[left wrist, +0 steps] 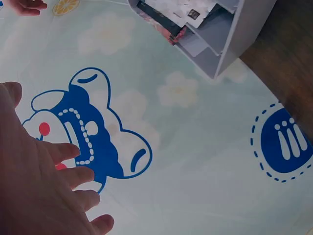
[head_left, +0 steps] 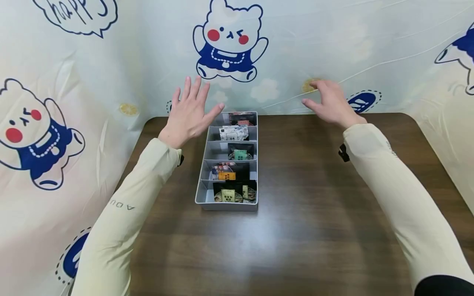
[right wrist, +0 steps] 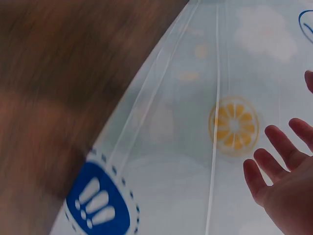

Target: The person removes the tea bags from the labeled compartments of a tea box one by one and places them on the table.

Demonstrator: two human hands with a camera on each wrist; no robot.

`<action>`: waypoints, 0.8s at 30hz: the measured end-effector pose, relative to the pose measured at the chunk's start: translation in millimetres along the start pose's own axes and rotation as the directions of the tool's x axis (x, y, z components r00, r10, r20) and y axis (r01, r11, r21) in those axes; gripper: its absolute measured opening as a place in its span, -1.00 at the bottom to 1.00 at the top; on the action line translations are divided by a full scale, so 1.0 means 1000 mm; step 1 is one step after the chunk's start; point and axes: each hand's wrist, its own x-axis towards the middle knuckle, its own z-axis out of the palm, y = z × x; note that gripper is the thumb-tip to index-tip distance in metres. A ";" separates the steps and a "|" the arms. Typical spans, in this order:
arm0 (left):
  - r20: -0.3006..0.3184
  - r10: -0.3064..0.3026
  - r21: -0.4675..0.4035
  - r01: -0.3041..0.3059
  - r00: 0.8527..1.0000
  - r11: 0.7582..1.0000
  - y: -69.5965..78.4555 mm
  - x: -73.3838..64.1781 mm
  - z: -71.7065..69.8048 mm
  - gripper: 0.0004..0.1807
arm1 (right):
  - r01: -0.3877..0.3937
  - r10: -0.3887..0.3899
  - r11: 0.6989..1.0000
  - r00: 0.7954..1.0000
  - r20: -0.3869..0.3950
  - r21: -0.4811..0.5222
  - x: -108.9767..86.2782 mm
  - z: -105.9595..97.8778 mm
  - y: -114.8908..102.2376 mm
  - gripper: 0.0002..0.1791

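My left hand (head_left: pixel 189 114) is raised near the table's back edge, fingers straight and thumb spread toward a grey divided box (head_left: pixel 229 207). My right hand (head_left: pixel 331 102) hangs above the back edge farther right, its fingers loosely bent around nothing. Small packets lie in the box's row of compartments: pale-green-labelled black ones (head_left: pixel 228 195) at the front, an orange-labelled one (head_left: pixel 227 176), a green-labelled one (head_left: pixel 240 154), a white one (head_left: pixel 234 132), and a dark red-labelled one (head_left: pixel 242 119) at the back. In the left wrist view, the left hand (left wrist: pixel 44 171) holds nothing.
The box stands on a dark brown wooden table (head_left: pixel 296 230), left of its middle at the back. A pale curtain (head_left: pixel 303 37) printed with cartoon bears hangs behind the table and along both sides.
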 end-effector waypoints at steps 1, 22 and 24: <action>-0.006 0.003 -0.001 -0.003 1.000 1.000 -0.001 -0.002 0.001 -0.06 | 0.011 -0.011 1.000 1.000 -0.013 0.011 0.001 0.003 -0.002 -0.32; 0.098 0.098 -0.017 -0.097 0.990 0.995 0.009 -0.112 0.077 0.02 | -0.009 -0.020 0.989 0.981 0.195 0.146 0.030 0.101 -0.047 -0.40; 0.097 0.103 -0.031 -0.101 0.990 0.994 0.013 -0.120 0.085 0.01 | -0.020 -0.014 0.987 0.977 0.213 0.158 0.034 0.108 -0.051 -0.41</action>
